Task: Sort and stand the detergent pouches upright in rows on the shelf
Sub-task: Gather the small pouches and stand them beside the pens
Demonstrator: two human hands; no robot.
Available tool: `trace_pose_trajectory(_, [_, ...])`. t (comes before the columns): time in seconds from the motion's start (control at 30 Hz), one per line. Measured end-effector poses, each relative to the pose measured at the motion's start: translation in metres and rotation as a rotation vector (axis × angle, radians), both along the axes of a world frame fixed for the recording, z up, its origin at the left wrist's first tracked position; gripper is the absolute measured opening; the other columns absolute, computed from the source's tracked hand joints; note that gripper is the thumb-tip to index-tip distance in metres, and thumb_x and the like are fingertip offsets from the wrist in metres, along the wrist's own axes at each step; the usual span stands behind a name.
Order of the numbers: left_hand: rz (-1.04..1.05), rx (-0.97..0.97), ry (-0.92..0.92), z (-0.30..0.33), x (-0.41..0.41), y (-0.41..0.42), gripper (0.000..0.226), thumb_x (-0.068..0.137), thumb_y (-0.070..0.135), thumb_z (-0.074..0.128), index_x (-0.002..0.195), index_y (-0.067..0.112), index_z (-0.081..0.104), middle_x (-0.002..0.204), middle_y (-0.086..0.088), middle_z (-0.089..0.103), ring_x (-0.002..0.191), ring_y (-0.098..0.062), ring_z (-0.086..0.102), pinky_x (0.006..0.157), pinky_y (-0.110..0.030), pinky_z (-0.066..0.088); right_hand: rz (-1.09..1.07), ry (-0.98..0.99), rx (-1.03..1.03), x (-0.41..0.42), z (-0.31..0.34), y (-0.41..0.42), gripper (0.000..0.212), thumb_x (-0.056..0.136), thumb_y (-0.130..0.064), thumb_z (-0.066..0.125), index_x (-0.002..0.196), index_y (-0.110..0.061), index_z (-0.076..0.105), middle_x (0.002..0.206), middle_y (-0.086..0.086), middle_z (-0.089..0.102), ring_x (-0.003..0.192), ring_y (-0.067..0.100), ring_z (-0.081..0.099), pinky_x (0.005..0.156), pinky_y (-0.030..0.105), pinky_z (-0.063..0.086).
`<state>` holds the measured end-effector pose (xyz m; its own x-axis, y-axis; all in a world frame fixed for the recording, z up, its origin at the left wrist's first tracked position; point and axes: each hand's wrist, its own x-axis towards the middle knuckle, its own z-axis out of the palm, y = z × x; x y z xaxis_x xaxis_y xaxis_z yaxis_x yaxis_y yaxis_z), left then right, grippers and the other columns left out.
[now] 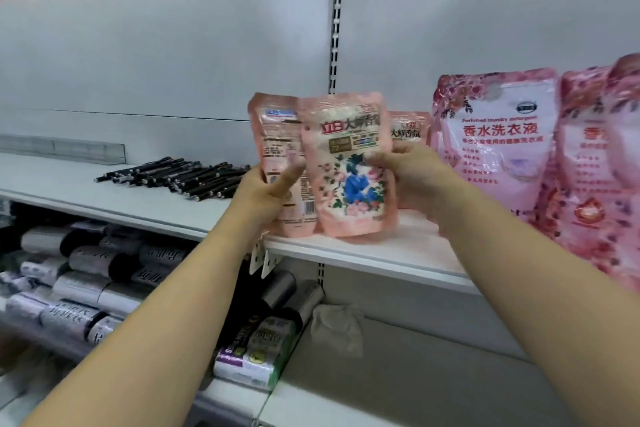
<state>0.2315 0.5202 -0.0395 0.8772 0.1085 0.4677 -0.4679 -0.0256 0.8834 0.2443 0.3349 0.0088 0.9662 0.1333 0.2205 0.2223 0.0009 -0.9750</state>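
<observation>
Standing pouches: left hand (268, 189) gripped a back-facing pouch (277, 149), right hand (403, 180) gripped a front-facing pouch (349, 163), both on the shelf (363, 253) edge.
Done: large pouches (498, 135) stood right of them.
Left: small pouches unaligned.

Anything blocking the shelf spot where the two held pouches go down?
Nothing visible. The left hand and right hand hold two small pink pouches at the shelf front; a third small pouch stands behind, pens lie to the left.
</observation>
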Motion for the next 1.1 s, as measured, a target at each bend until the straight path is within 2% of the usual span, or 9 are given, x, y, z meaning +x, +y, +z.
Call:
trace_pose_trajectory(0.17, [-0.069,-0.097,0.073,-0.006,0.013,-0.003,0.024,0.081,0.036,0.062,0.1,0.023,0.06,0.092,0.002,0.07,0.081,-0.016,0.067,0.067,-0.035,0.056,-0.23,-0.131,-0.193,-0.006,-0.003,-0.02,0.037,0.09,-0.007,0.052,0.125,-0.015,0.044,0.115,-0.005,0.058,0.102,0.014,0.056,0.087,0.05,0.05])
trace_pose_trajectory(0.2, [-0.074,-0.102,0.085,-0.007,0.015,-0.003,0.017,0.083,0.035,0.06,0.096,0.024,0.061,0.089,0.003,0.07,0.078,-0.015,0.068,0.063,-0.033,0.055,-0.248,-0.124,-0.257,-0.006,-0.007,-0.017,0.044,0.09,-0.009,0.054,0.129,-0.02,0.037,0.123,-0.007,0.053,0.108,0.014,0.052,0.075,0.032,0.041])
trace_pose_trajectory(0.3, [-0.096,-0.112,0.105,-0.01,0.021,0.004,0.017,0.085,0.036,0.058,0.096,0.024,0.062,0.087,0.004,0.073,0.075,-0.015,0.07,0.061,-0.034,0.055,-0.358,-0.053,-0.384,0.001,-0.023,-0.009,0.083,0.083,-0.017,0.066,0.145,-0.023,0.011,0.147,0.002,0.032,0.131,0.028,0.037,0.104,0.041,0.032])
trace_pose_trajectory(0.47, [-0.185,-0.218,0.114,-0.013,0.022,0.011,0.025,0.079,0.036,0.061,0.093,0.015,0.062,0.073,0.003,0.074,0.066,-0.012,0.071,0.052,-0.028,0.057,-0.531,-0.025,-0.576,0.001,-0.031,-0.01,0.055,0.09,-0.022,0.058,0.134,-0.009,0.027,0.129,0.01,0.051,0.111,0.028,0.054,0.078,0.031,0.043])
trace_pose_trajectory(0.63, [-0.205,-0.182,0.094,-0.014,0.026,0.013,0.099,0.02,0.07,0.079,0.1,0.014,0.061,0.085,-0.002,0.074,0.074,-0.017,0.072,0.051,-0.029,0.055,-0.634,-0.064,-0.89,-0.007,-0.039,-0.007,0.065,0.097,-0.033,0.043,0.142,0.002,0.012,0.111,0.02,0.056,0.094,0.029,0.054,0.067,0.03,0.039])
trace_pose_trajectory(0.83, [-0.036,-0.223,0.056,-0.015,0.022,0.008,0.027,0.081,0.041,0.059,0.093,0.017,0.056,0.091,-0.002,0.069,0.066,-0.009,0.07,0.055,-0.03,0.058,-0.569,-0.052,-1.004,-0.015,-0.05,-0.01,0.029,0.096,-0.03,0.045,0.093,-0.002,0.051,0.079,0.008,0.05,0.072,0.021,0.049,0.062,0.028,0.039])
trace_pose_trajectory(0.9, [-0.012,-0.205,0.058,-0.015,0.02,0.008,0.043,0.07,0.05,0.062,0.095,0.015,0.056,0.096,-0.005,0.07,0.071,-0.013,0.07,0.062,-0.034,0.059,-0.575,-0.008,-1.049,-0.015,-0.044,-0.01,0.024,0.097,-0.023,0.044,0.085,-0.004,0.052,0.074,0.006,0.048,0.07,0.019,0.05,0.063,0.028,0.04])
trace_pose_trajectory(1.03, [0.153,-0.118,-0.002,-0.014,0.012,0.006,0.092,0.06,0.065,0.064,0.131,0.013,0.039,0.124,-0.011,0.056,0.1,-0.019,0.061,0.081,-0.033,0.053,-0.592,0.094,-1.126,-0.001,-0.038,-0.006,0.026,0.097,-0.011,0.041,0.118,0.001,0.05,0.08,0.009,0.048,0.092,0.025,0.052,0.077,0.031,0.044])
trace_pose_trajectory(1.1, [0.384,0.038,-0.105,-0.017,0.0,0.001,0.113,0.055,0.077,0.061,0.142,0.018,0.02,0.135,-0.008,0.035,0.117,-0.021,0.043,0.091,-0.025,0.043,-0.588,0.134,-1.043,0.005,-0.039,0.0,0.045,0.097,-0.024,0.044,0.132,0.004,0.037,0.106,0.015,0.055,0.104,0.028,0.054,0.079,0.033,0.044])
